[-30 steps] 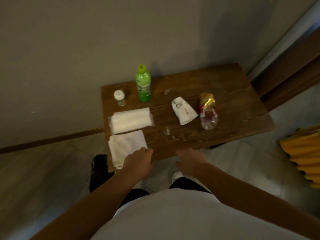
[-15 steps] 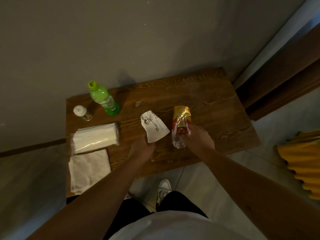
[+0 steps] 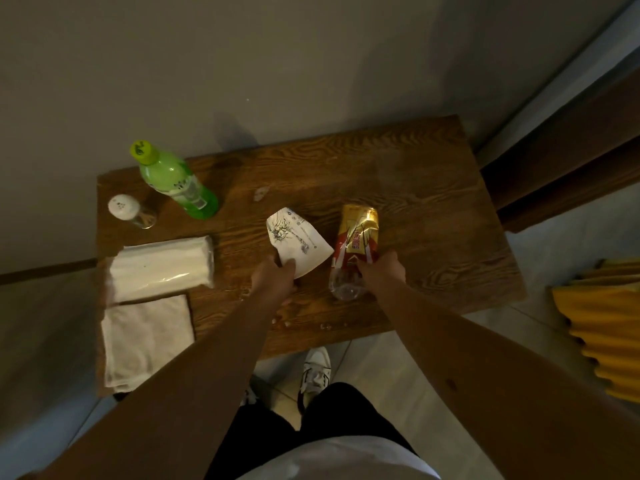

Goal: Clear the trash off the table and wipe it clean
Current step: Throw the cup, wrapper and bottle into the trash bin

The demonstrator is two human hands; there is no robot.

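A flattened white paper cup (image 3: 298,242) with dark print lies in the middle of the wooden table (image 3: 415,188). My left hand (image 3: 275,277) grips its near edge. To its right lies a crushed clear plastic bottle with a red and gold label (image 3: 355,237); my right hand (image 3: 382,271) is closed on its near end. A folded white cloth (image 3: 145,337) rests at the table's near left corner. Small crumbs and scraps (image 3: 284,322) dot the near edge, and one scrap (image 3: 259,194) lies farther back.
A green bottle (image 3: 173,180) and a small white-capped jar (image 3: 130,211) stand at the back left. A pack of tissues (image 3: 161,268) lies beside the cloth. The wall is behind the table. A yellow ribbed object (image 3: 602,323) stands on the floor at right.
Both hands moved from the table's near edge forward onto the trash: the left took hold of the paper cup, the right closed on the crushed bottle. The camera leaned in closer.
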